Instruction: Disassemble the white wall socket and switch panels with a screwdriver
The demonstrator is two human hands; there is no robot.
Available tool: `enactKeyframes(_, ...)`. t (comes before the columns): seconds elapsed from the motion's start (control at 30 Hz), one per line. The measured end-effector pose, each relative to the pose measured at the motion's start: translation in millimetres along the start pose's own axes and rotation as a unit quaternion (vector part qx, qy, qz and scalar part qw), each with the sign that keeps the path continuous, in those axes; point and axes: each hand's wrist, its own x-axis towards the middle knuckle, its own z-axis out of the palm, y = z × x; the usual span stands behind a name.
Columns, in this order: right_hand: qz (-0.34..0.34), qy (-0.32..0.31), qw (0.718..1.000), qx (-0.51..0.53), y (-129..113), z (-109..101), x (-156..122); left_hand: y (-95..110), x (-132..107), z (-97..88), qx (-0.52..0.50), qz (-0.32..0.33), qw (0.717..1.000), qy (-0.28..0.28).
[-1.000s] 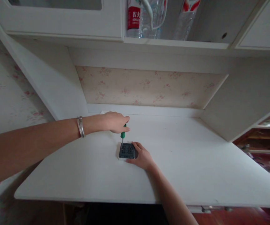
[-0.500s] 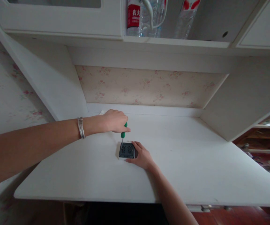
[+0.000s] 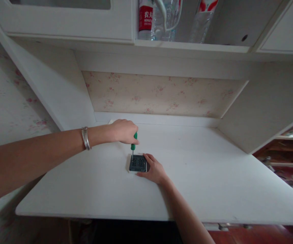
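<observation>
My left hand (image 3: 125,131), a silver bracelet at its wrist, is closed around the green handle of a screwdriver (image 3: 133,146). The screwdriver stands nearly upright, its tip on the left part of a small square wall socket (image 3: 138,164). The socket lies on the white desk (image 3: 90,189), dark back facing up and a pale edge showing beneath. From the right side, my right hand (image 3: 154,170) grips it, with fingers at the far edge and the thumb at the near edge. Whatever the screwdriver tip sits in is too small to make out.
Above the desk, an open shelf (image 3: 192,46) holds clear plastic bottles, one with a red label (image 3: 145,18), and a white cable (image 3: 164,17). Side panels (image 3: 266,101) close in the desk. A small white item (image 3: 111,121) lies partly behind my left hand.
My left hand has turned slightly at the wrist and shifted a little left with the screwdriver. The socket and my right hand stay in place.
</observation>
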Motion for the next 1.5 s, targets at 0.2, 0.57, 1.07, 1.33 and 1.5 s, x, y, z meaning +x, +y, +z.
enactKeyframes(0.2, 0.0, 0.003, 1.0, 0.0, 0, 1, 1, 2, -3, -0.3, 0.013, -0.015, 0.999, 0.027)
enactKeyframes(0.57, 0.004, -0.001, 1.0, 0.003, -3, -1, -1, 0, 0, 4.4, 0.002, -0.001, 0.999, 0.037)
enactKeyframes(1.07, 0.003, -0.005, 1.0, 0.004, -2, -1, 0, -5, -7, -0.2, -0.018, 0.051, 0.997, -0.055)
enactKeyframes(1.33, 0.007, -0.002, 1.0, 0.007, -2, -2, -1, -3, -3, 1.5, 0.025, -0.004, 0.999, -0.021)
enactKeyframes(1.5, 0.006, -0.003, 1.0, 0.009, -2, -1, 0, 1, -4, 3.1, 0.032, -0.023, 0.999, 0.023)
